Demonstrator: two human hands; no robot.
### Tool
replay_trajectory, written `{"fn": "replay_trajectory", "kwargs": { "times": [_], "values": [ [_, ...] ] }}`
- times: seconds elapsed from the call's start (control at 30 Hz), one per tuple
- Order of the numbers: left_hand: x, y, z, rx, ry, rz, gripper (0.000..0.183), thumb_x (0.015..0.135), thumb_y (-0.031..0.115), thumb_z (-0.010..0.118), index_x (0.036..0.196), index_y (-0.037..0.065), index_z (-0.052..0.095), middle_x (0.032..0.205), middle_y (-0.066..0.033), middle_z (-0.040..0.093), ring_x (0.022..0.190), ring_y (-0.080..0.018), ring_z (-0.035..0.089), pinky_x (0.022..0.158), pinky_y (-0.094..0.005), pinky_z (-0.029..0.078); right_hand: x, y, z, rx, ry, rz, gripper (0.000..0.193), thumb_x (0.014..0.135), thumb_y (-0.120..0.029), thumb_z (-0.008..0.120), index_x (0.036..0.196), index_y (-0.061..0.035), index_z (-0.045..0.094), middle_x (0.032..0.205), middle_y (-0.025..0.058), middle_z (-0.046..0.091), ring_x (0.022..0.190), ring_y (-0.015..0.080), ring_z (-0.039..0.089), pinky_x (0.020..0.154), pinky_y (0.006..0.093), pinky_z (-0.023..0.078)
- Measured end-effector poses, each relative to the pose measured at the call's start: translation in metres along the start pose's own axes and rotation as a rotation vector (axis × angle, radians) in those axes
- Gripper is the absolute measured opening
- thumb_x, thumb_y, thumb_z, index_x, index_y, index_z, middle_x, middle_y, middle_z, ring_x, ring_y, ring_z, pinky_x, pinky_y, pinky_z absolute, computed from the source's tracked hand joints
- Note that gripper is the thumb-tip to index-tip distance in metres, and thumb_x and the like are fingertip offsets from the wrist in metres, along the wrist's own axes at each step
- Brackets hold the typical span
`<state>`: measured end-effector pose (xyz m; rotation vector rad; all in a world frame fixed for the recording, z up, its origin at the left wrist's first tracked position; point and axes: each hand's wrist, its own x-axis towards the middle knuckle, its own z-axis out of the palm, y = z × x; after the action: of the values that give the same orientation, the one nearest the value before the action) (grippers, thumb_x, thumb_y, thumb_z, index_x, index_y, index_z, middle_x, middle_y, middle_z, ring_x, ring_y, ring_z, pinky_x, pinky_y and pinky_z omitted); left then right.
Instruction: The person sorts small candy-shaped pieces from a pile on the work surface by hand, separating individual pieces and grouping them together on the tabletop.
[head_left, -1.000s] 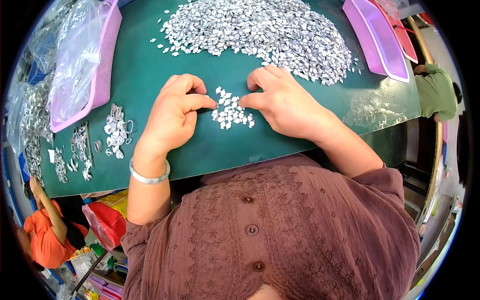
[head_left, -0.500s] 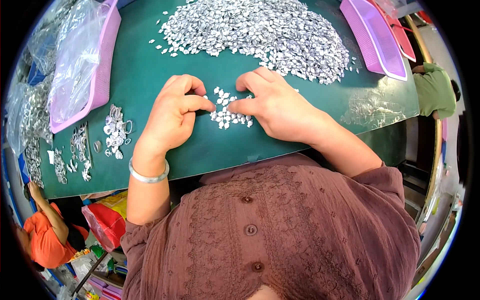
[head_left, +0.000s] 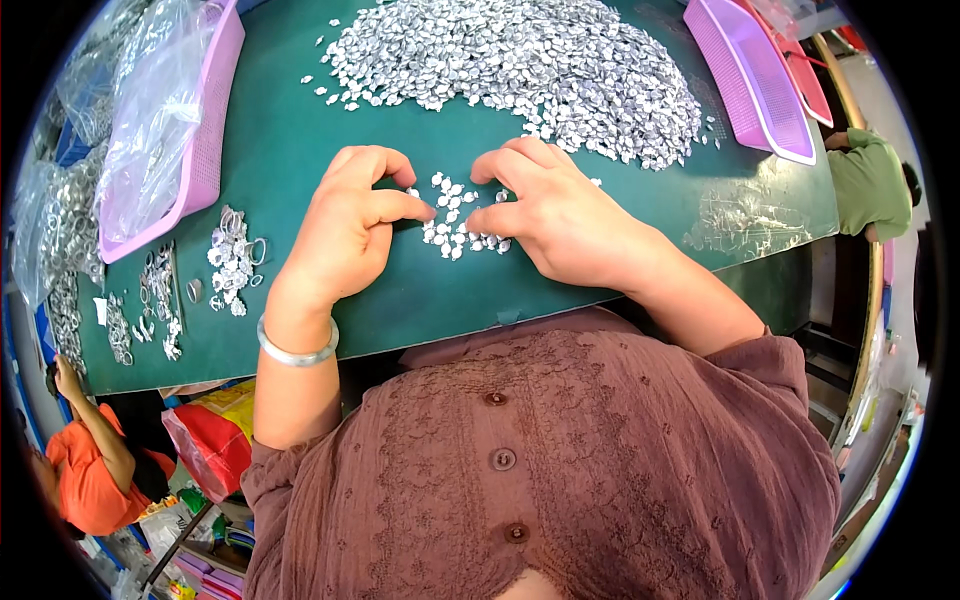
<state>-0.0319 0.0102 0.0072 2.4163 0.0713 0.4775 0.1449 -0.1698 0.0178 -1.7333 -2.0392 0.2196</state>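
Note:
A small batch of silvery metal pieces (head_left: 450, 238), each with a rounded middle, lies loosely spread on the green tabletop (head_left: 400, 310). To its left, my left hand (head_left: 358, 215) rests with thumb and forefinger apart, the tips touching the batch's edge; a bangle circles that wrist. From the right side my right hand (head_left: 550, 205) reaches in, its fingers also apart and curved, with fingertips down among the pieces. I see no piece lifted in either hand. Beyond both hands rises a large heap of similar silvery pieces (head_left: 520, 70).
At left stands a pink basket (head_left: 205, 150) with clear plastic bags, near small piles of rings and metal parts (head_left: 232, 255). A purple basket (head_left: 750, 85) sits at far right. A person in orange (head_left: 95, 475) is at lower left, another in green (head_left: 870, 180) at right.
Both hands stay almost in place; my right thumb has shifted slightly right among the pieces. The person in orange has moved an arm a little.

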Motion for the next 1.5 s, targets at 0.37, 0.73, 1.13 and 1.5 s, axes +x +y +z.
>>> {"fn": "replay_trajectory", "kwargs": {
  "times": [0.37,0.73,1.13,1.5],
  "values": [
    [0.000,0.004,0.001,-0.016,-0.063,0.010,0.034,0.067,-0.012,0.053,0.084,0.007,0.076,0.099,-0.0105,0.061,0.097,-0.0290,0.056,0.088,-0.0366,0.045,-0.002,0.001,-0.001,0.020,0.020,-0.001,0.023,0.075,-0.002,0.063,0.092,-0.0107,0.076,0.117,0.0120,0.059,0.113,0.0304,0.051,0.093,0.0410,0.043],
    [0.000,0.001,0.003,-0.042,-0.082,0.025,0.035,0.065,-0.011,0.054,0.084,0.009,0.076,0.098,-0.0103,0.060,0.096,-0.0309,0.054,0.086,-0.0384,0.046,-0.006,0.003,-0.003,0.033,0.033,-0.015,0.022,0.073,0.000,0.063,0.088,-0.0100,0.075,0.117,0.0110,0.059,0.115,0.0303,0.050,0.095,0.0418,0.042],
    [0.000,0.000,0.003,-0.059,-0.043,0.019,0.036,0.067,-0.013,0.050,0.083,0.008,0.076,0.098,-0.0092,0.061,0.094,-0.0274,0.056,0.084,-0.0352,0.046,-0.014,0.001,-0.009,0.040,0.030,-0.015,0.027,0.069,0.006,0.063,0.088,-0.0097,0.074,0.120,0.0111,0.059,0.116,0.0347,0.050,0.095,0.0427,0.045],
    [0.001,-0.002,0.003,-0.074,-0.030,0.012,0.033,0.066,-0.012,0.050,0.083,0.005,0.073,0.097,-0.0090,0.061,0.093,-0.0272,0.056,0.084,-0.0352,0.045,-0.017,-0.001,-0.012,0.057,-0.014,-0.030,0.028,0.072,0.003,0.064,0.093,-0.0114,0.075,0.124,0.0112,0.058,0.122,0.0360,0.047,0.100,0.0474,0.041]
  ]
}}
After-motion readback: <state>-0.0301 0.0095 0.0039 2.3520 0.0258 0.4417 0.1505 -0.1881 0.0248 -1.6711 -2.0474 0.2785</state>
